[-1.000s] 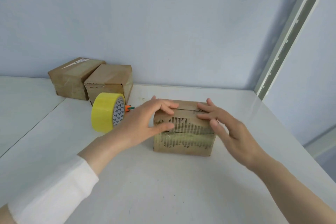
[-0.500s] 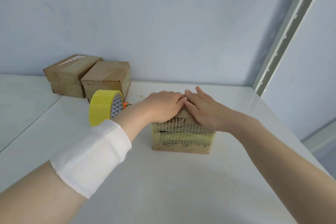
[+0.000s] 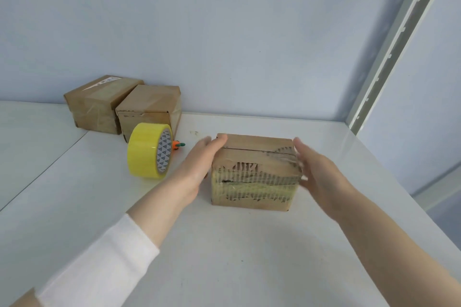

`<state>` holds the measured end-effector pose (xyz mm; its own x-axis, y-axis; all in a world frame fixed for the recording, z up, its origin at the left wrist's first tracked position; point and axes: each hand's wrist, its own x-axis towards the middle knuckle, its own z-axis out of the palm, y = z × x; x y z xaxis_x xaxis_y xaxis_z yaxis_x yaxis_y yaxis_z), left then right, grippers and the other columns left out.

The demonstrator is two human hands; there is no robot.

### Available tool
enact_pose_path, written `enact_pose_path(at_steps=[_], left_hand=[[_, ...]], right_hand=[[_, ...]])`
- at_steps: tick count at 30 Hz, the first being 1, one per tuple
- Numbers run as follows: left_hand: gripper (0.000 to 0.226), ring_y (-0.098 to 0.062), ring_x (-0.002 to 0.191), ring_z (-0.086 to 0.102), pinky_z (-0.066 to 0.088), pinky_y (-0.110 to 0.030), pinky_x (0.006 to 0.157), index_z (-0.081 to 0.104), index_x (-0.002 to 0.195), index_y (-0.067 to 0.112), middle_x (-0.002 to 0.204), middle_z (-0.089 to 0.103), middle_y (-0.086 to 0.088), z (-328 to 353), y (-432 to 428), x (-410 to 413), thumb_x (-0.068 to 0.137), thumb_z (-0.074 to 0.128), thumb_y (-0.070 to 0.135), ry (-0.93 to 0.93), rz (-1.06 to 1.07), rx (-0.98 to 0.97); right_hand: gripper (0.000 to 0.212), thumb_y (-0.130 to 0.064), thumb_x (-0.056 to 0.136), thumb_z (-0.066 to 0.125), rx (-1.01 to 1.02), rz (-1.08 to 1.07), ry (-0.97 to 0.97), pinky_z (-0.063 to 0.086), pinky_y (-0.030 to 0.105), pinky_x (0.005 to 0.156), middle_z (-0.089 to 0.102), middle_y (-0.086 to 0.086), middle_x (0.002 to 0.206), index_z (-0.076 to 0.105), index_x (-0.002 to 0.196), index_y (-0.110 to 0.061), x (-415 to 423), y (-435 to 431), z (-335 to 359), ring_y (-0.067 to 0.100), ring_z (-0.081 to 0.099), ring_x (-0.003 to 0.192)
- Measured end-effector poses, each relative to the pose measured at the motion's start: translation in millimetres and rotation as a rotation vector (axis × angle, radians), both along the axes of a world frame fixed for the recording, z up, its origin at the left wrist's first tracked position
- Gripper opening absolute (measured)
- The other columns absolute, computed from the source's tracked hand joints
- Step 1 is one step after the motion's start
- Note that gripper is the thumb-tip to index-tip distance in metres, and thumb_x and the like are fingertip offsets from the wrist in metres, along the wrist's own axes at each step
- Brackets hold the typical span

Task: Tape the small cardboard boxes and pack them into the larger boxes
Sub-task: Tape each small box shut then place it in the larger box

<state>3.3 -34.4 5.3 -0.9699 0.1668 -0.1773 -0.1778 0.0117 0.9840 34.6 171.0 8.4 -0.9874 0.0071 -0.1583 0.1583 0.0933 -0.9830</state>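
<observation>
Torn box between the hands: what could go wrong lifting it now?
The torn box has its front liner stripped and a dark slit, so flat-palm pressure from the left hand and right hand might buckle it. No fingers curl under it, so it could drop. The tape roll stands on edge near the left hand; a nudge may roll it.

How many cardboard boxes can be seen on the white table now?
3. A torn brown cardboard box stands mid-table between the left hand and the right hand. Two taped brown cardboard boxes sit back left, by the wall. None looks hidden.
</observation>
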Motion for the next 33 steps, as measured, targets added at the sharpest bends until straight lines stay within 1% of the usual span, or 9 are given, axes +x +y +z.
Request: enact_pose_path(at_steps=[3,6,9,13,17,20,26,30,33], left_hand=[[0.035,-0.010,0.109,0.061,0.041,-0.037,0.103,0.064,0.115,0.024,0.119,0.066,0.002,-7.1,0.8,12.9,0.093,0.046,0.044,0.015,-0.103,0.106],[0.062,-0.006,0.135,0.033,0.026,-0.016,0.108,0.021,0.148,0.027,0.151,0.034,0.005,-5.0,-3.8,7.7,0.093,0.045,0.042,0.304,-0.113,-0.152],[0.073,0.016,0.135,0.004,0.010,-0.010,0.110,-0.002,0.148,0.029,0.158,-0.009,0.005,-15.6,-9.4,12.8,0.096,0.047,0.022,0.495,-0.203,-0.333],[0.080,0.016,0.136,-0.001,0.008,-0.025,0.118,-0.006,0.139,0.048,0.155,-0.012,0.022,-37.3,-18.1,21.7,0.092,0.052,0.019,0.475,-0.304,-0.286],[0.080,0.017,0.136,-0.001,0.005,-0.018,0.114,-0.001,0.143,0.047,0.154,-0.006,0.025,-10.5,-20.6,13.3,0.079,0.047,0.055,0.519,-0.190,-0.369],[0.058,0.008,0.139,-0.008,-0.001,-0.018,0.110,0.011,0.148,0.036,0.157,-0.003,0.016,24.3,-2.1,-7.0,0.096,0.038,0.041,0.682,-0.140,-0.512],[0.049,-0.020,0.146,-0.003,-0.002,-0.040,0.118,0.011,0.150,0.020,0.159,0.005,-0.004,21.1,47.9,-26.4,0.102,0.015,0.030,0.636,-0.288,-1.272],[0.049,-0.017,0.146,0.003,-0.003,-0.036,0.117,0.013,0.150,0.022,0.158,0.008,-0.002,15.1,44.2,-30.5,0.102,0.016,0.033,0.605,-0.258,-1.236],[0.047,-0.016,0.144,0.012,0.009,-0.030,0.114,0.029,0.145,0.021,0.156,0.020,0.000,13.6,41.4,-27.3,0.100,0.035,0.032,0.617,-0.006,-0.803]], right_hand=[[0.044,-0.048,0.095,0.039,-0.012,0.099,0.023,0.034,0.039,0.110,0.063,-0.007,0.125,0.051,0.132,-0.027,6.8,-6.7,-17.2,0.013,0.055,0.119],[0.051,-0.043,0.096,0.038,0.066,0.129,0.201,0.030,0.020,0.110,0.044,-0.023,0.141,0.029,0.145,-0.033,6.3,-4.1,-17.2,-0.007,0.040,0.128],[0.065,-0.014,0.099,0.038,0.221,0.190,0.286,0.025,-0.006,0.093,0.015,-0.040,0.138,-0.003,0.148,-0.028,12.7,3.1,-26.1,-0.034,0.021,0.118],[0.072,0.013,0.094,0.035,0.284,0.307,0.272,0.024,0.019,0.113,0.026,-0.011,0.150,0.001,0.148,-0.021,26.7,14.5,-36.5,0.003,0.028,0.138],[0.053,-0.012,0.098,0.043,0.162,0.057,0.228,0.022,0.025,0.113,0.032,-0.016,0.149,0.027,0.146,-0.028,20.8,23.6,-4.7,0.001,0.028,0.138],[0.048,-0.035,0.100,0.036,0.461,0.011,0.338,0.011,0.012,0.105,0.024,-0.020,0.152,0.026,0.147,-0.030,1.3,9.7,26.0,-0.009,0.017,0.134],[0.049,-0.025,0.103,0.019,1.082,0.191,0.387,-0.004,0.021,0.111,0.007,0.004,0.159,0.015,0.149,-0.009,-30.7,-24.8,12.8,0.015,-0.006,0.146],[0.051,-0.026,0.103,0.022,0.961,0.183,0.390,-0.007,0.015,0.107,0.004,0.001,0.159,0.012,0.150,-0.010,-34.8,-19.3,1.9,0.013,-0.006,0.145],[0.060,-0.032,0.099,0.040,0.508,0.111,0.323,0.002,0.021,0.113,0.004,-0.009,0.159,0.011,0.150,-0.019,-28.1,-11.3,-2.1,0.008,0.000,0.145]])
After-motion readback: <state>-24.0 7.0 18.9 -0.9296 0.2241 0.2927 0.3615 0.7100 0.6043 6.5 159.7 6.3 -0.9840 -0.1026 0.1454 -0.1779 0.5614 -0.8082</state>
